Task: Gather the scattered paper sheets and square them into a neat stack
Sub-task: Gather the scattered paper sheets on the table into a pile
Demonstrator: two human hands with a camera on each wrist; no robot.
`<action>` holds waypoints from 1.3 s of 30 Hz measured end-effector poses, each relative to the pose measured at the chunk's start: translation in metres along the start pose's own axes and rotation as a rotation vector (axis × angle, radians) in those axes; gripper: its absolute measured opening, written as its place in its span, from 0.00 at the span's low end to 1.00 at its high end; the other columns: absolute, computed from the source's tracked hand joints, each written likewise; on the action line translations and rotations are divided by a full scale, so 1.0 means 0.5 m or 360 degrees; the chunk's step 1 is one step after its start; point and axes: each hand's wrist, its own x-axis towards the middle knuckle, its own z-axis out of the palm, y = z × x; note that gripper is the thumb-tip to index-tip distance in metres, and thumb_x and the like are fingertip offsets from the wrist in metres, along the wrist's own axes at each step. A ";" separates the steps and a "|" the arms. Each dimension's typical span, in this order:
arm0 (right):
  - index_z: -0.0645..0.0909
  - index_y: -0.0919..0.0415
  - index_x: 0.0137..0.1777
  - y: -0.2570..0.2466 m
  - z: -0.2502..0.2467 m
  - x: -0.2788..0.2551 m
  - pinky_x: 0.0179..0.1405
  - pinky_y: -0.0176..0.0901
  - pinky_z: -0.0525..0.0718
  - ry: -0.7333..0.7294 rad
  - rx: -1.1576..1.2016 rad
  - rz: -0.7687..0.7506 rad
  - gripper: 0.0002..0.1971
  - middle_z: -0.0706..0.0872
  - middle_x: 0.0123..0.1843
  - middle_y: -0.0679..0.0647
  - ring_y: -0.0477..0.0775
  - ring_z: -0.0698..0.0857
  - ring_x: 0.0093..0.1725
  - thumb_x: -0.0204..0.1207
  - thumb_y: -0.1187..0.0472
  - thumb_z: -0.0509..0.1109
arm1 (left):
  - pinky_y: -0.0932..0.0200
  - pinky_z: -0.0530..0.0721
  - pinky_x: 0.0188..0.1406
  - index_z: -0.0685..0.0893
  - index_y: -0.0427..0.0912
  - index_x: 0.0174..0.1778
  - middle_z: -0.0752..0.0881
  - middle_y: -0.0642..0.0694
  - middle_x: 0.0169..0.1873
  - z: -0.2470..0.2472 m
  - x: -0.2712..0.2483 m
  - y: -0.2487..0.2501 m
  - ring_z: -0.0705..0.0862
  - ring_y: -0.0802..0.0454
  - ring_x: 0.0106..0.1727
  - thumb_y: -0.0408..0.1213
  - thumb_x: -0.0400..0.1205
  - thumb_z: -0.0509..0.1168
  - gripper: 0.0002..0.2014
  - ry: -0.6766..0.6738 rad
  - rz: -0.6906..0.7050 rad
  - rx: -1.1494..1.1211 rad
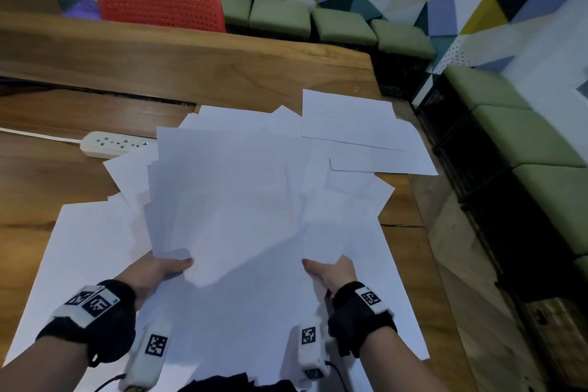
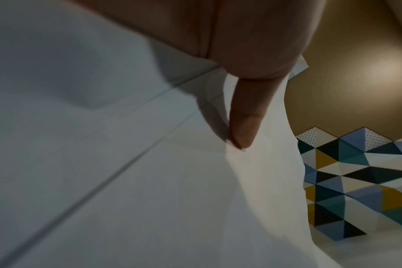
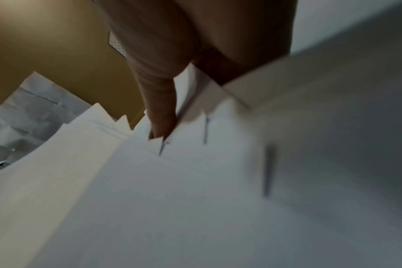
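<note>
**Gathering under way, squaring not begun**

Head view: the left hand [image 1: 159, 267] and right hand [image 1: 331, 270] each grip a near corner of a loose bundle [image 1: 235, 200] of white sheets, thumbs on top and fingers hidden beneath. The bundle fans out unevenly toward the far side, its edges askew. Under and around it, more sheets [image 1: 350, 118] lie flat on the table [image 1: 191, 73], some at the far right, some at the near left under the wrists. A power strip [image 1: 114, 143] sits at the left, partly covered by paper.

Left wrist view: the thumb [image 2: 243, 127] presses down on the top sheet, pinching the bundle; several offset edges show beside it.

Right wrist view: blurred, but a thumb [image 3: 161, 112] clamps a staggered set of corners, none aligned.

Judged from this, a good share of the sheets is collected in the hands, yet many remain scattered, and tapping the edges square is wholly left to do.
</note>
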 end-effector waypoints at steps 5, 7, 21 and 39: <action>0.74 0.71 0.65 -0.021 -0.044 -0.018 0.59 0.44 0.74 0.0214 -0.0030 -0.0170 0.23 0.81 0.57 0.62 0.58 0.79 0.56 0.71 0.68 0.75 | 0.39 0.65 0.77 0.82 0.32 0.59 0.86 0.36 0.58 -0.020 0.006 -0.011 0.82 0.39 0.63 0.36 0.57 0.81 0.34 -0.0034 0.0010 -0.0019; 0.77 0.71 0.62 -0.024 -0.072 -0.019 0.57 0.44 0.76 0.0328 -0.0189 -0.0288 0.20 0.83 0.53 0.62 0.61 0.82 0.56 0.72 0.67 0.74 | 0.44 0.67 0.75 0.82 0.33 0.59 0.86 0.36 0.58 -0.016 -0.003 -0.007 0.82 0.39 0.61 0.32 0.66 0.76 0.24 -0.0001 0.0060 0.0001; 0.82 0.62 0.61 -0.066 -0.157 -0.094 0.51 0.41 0.78 0.0613 -0.0866 -0.0714 0.14 0.87 0.53 0.62 0.61 0.83 0.52 0.75 0.67 0.64 | 0.43 0.77 0.55 0.76 0.24 0.62 0.83 0.26 0.55 0.007 -0.003 0.002 0.82 0.32 0.51 0.19 0.78 0.62 0.15 0.0028 0.0119 0.0229; 0.83 0.53 0.55 -0.162 -0.193 -0.201 0.52 0.54 0.85 0.0740 -0.1212 -0.0928 0.13 0.89 0.48 0.60 0.64 0.84 0.51 0.70 0.64 0.71 | 0.39 0.79 0.58 0.78 0.27 0.59 0.84 0.26 0.52 0.012 -0.011 0.008 0.83 0.27 0.54 0.22 0.79 0.64 0.12 0.0069 0.0115 0.0348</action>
